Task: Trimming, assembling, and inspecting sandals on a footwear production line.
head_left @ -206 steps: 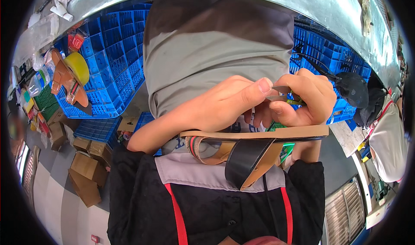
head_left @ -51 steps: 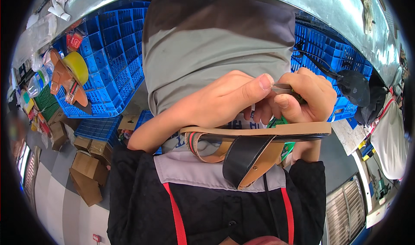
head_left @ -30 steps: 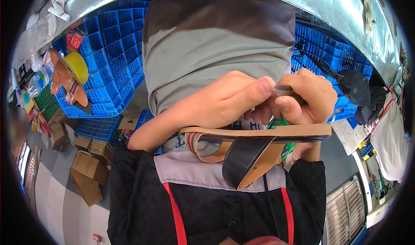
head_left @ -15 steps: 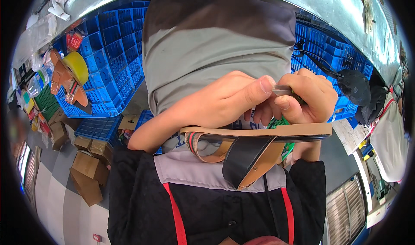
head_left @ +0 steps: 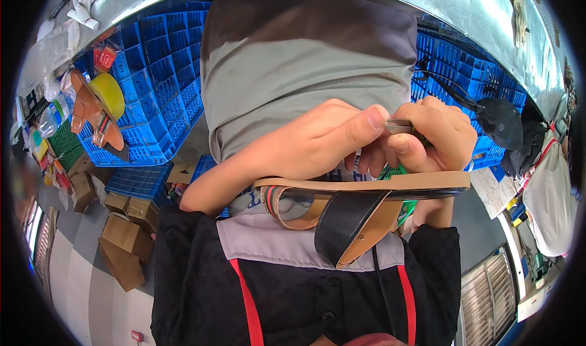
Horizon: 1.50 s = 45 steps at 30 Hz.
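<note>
The right hand (head_left: 441, 133) clamps a slim metal tool (head_left: 400, 126) — best held steady, the left hand (head_left: 317, 137) (grip hidden, cannot tell) having its thumb beside it.

The right grip (head_left: 442, 133) covers most of the metal tool (head_left: 400, 126), so its handle is hidden, and whether the tip touches the left grip (head_left: 326, 137) is too small to tell. The sandal (head_left: 366, 183) hides part of the right forearm (head_left: 437, 213) and of a green thing (head_left: 405, 213). The top edge cuts off the surface (head_left: 476, 17); a shape (head_left: 23, 178) at the left rim is blurred.
</note>
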Each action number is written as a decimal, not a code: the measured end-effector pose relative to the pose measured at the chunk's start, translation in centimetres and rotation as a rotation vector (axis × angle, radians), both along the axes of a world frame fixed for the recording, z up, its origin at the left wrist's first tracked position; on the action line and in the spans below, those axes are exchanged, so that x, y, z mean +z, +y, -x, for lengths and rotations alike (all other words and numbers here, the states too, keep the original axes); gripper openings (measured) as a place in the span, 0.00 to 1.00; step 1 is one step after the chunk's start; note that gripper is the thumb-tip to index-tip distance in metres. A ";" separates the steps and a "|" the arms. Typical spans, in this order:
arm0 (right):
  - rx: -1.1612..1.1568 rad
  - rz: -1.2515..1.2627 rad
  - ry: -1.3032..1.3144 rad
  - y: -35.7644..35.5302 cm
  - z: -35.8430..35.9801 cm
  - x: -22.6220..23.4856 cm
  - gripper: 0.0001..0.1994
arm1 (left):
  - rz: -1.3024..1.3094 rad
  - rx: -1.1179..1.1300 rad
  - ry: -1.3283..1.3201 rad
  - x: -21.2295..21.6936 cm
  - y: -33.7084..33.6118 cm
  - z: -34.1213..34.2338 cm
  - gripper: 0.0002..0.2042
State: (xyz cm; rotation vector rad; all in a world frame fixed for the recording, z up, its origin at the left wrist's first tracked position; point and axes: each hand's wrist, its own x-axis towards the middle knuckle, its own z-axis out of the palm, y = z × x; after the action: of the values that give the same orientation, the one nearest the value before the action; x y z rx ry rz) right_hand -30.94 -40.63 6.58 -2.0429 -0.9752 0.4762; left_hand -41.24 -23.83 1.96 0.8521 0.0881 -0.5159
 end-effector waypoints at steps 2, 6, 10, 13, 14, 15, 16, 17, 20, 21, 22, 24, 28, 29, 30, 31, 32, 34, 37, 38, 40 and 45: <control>-0.006 0.008 -0.030 0.1 -0.1 -0.1 0.17 | 0.000 0.004 0.002 -0.1 0.0 -0.1 0.36; 0.020 0.012 -0.072 -0.2 0.0 0.3 0.19 | -0.004 -0.015 -0.008 0.3 0.0 -0.3 0.36; 0.003 0.002 -0.075 -0.1 -0.2 0.0 0.19 | 0.006 -0.012 0.007 0.0 0.0 -0.3 0.36; 0.030 0.000 -0.097 -0.1 -0.2 0.0 0.19 | 0.004 -0.001 -0.003 0.0 0.0 -0.2 0.36; 0.030 0.006 -0.108 -0.1 -0.2 0.0 0.19 | 0.012 0.004 -0.005 0.0 0.0 -0.2 0.36; 0.031 0.005 -0.108 -0.1 -0.2 0.0 0.19 | 0.019 0.010 -0.007 0.0 0.0 -0.2 0.36; 0.031 0.010 -0.107 -0.1 -0.2 0.0 0.19 | 0.020 0.009 -0.007 0.1 0.0 -0.2 0.36; 0.032 0.016 -0.107 -0.2 -0.2 0.0 0.20 | 0.021 0.007 0.008 0.2 0.1 -0.2 0.36; 0.030 0.019 -0.114 -0.3 -0.1 0.0 0.20 | 0.022 0.005 0.016 0.3 0.1 -0.3 0.36; 0.030 0.019 -0.114 -0.3 -0.1 -0.1 0.20 | 0.022 0.004 0.008 0.2 0.1 -0.3 0.36; 0.027 0.025 -0.119 -0.3 -0.1 -0.1 0.20 | 0.022 0.005 0.008 0.2 0.1 -0.2 0.36; 0.024 0.032 -0.124 -0.3 0.0 -0.1 0.20 | 0.017 -0.005 0.024 0.2 0.1 -0.2 0.35; -0.001 -0.008 -0.143 0.0 0.0 -0.3 0.18 | 0.027 -0.007 0.026 0.3 0.0 -0.3 0.35; -0.021 -0.032 -0.147 0.1 0.1 -0.4 0.17 | 0.023 -0.004 0.026 0.3 0.0 -0.2 0.35; -0.020 -0.034 -0.146 0.0 0.0 -0.4 0.17 | 0.018 -0.002 0.026 0.3 0.0 -0.2 0.35; 0.002 -0.008 -0.136 -0.2 0.0 -0.2 0.18 | 0.019 -0.002 0.026 0.4 0.0 -0.2 0.35; 0.024 0.018 -0.126 -0.2 0.0 -0.2 0.19 | 0.016 0.000 0.026 0.5 0.1 -0.2 0.35; 0.028 0.015 -0.122 -0.3 -0.1 -0.1 0.19 | 0.015 0.002 0.025 0.5 0.1 -0.2 0.36; 0.033 0.008 -0.115 -0.3 0.0 -0.1 0.18 | 0.016 -0.005 0.034 0.4 0.1 -0.2 0.36; 0.035 0.004 -0.112 -0.3 0.0 -0.1 0.17 | 0.020 -0.011 0.029 0.3 0.1 -0.2 0.36; 0.036 -0.006 -0.113 -0.2 -0.1 -0.2 0.17 | 0.024 -0.018 0.025 0.1 0.0 -0.2 0.36; 0.045 -0.004 -0.122 -0.2 -0.2 -0.3 0.17 | -0.004 -0.035 0.033 -0.3 0.0 0.0 0.37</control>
State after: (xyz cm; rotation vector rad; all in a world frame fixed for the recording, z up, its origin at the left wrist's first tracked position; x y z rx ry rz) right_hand -30.76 -40.86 6.32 -2.0696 -1.0961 0.3768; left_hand -41.24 -23.86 1.70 0.8505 0.1047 -0.5632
